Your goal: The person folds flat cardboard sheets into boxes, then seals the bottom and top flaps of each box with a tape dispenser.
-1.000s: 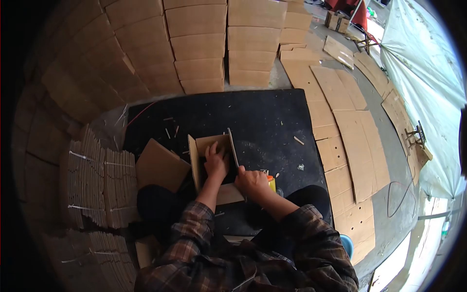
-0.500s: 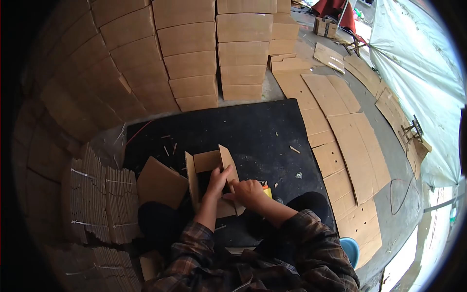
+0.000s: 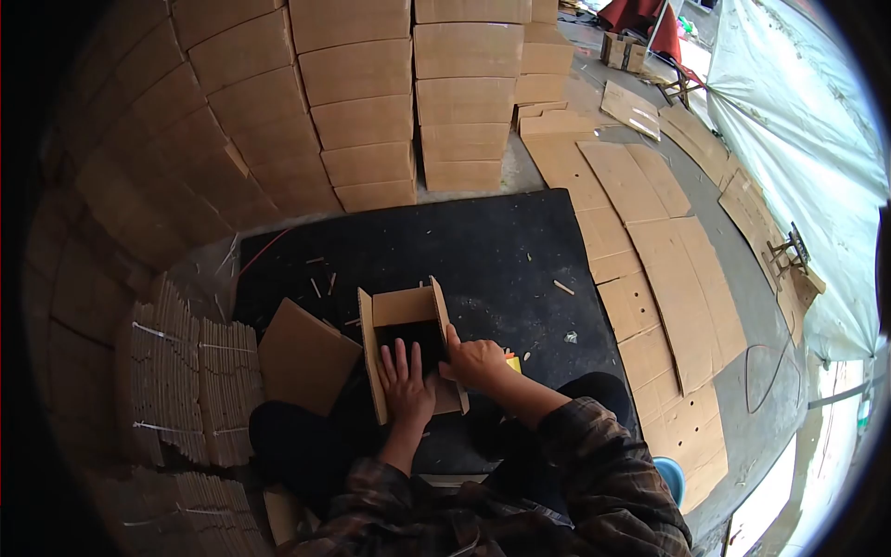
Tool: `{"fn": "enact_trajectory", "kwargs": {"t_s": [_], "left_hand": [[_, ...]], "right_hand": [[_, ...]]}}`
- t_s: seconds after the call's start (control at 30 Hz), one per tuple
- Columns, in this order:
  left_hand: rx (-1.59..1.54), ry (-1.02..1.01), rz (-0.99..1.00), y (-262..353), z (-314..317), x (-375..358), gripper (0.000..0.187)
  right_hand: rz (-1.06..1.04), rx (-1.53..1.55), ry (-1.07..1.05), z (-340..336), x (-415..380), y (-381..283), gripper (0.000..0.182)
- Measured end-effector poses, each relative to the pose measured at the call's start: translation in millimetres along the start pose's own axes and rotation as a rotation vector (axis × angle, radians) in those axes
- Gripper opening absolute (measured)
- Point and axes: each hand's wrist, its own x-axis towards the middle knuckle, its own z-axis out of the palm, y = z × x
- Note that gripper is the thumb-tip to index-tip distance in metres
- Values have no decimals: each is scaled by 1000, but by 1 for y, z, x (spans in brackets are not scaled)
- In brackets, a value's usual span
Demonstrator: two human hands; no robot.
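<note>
A small cardboard box (image 3: 404, 304) stands on the black mat in front of me, open at the top, with its side panels raised. My left hand (image 3: 406, 385) lies at its near left part, fingers spread and pointing away from me, with nothing in them. My right hand (image 3: 476, 363) grips the box's right-hand panel, thumb and fingers curled at its edge. Just beyond the right wrist shows a bit of a yellow object (image 3: 514, 363), mostly hidden. To the left of the box lies a folded cardboard piece (image 3: 306, 357).
Tied stacks of flattened cardboard (image 3: 167, 381) stand at the left. Tall rows of closed boxes (image 3: 357, 74) line the back. Flat cardboard sheets (image 3: 682, 288) cover the floor at right. A blue basin (image 3: 670, 481) sits by my right side. Small scraps litter the black mat (image 3: 445, 232).
My left hand has let go of the right panel and moved left and nearer, its fingers now spread. The right panel stands more upright. My right hand stays at that panel.
</note>
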Motion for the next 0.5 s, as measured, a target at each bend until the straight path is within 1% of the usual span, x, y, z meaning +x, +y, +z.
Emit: {"fn": "enact_trajectory", "kwargs": {"t_s": [0.03,0.1,0.13,0.2,0.23,0.3,0.33,0.4,0.43,0.47,0.5], "left_hand": [[-1,4,2,1,5,8,68],[3,165,-16,5,13,25,68],[1,165,-13,7,16,33,68],[51,-1,-120,8,25,45,68],[46,1,-118,6,32,46,68],[107,-92,-109,2,41,47,67],[107,-92,-108,1,43,48,67],[31,-196,-162,-2,45,50,69],[32,-192,-161,-14,61,54,69],[188,-22,54,-36,90,58,69],[342,151,268,-39,88,66,68]], "right_hand": [[2,1,13,-1,-1,0,83],[2,4,26,-1,-1,-1,83],[6,4,25,0,0,-1,82],[14,2,24,-1,0,-2,82],[18,-10,6,-2,-1,-3,82],[24,-20,-11,-3,0,-4,82],[24,-19,-13,-2,1,-5,82],[20,-21,-15,-2,2,-10,82],[14,-36,-16,-3,2,-15,83],[9,-53,-16,-5,2,-19,83],[8,-55,-12,-3,5,-20,83]]}}
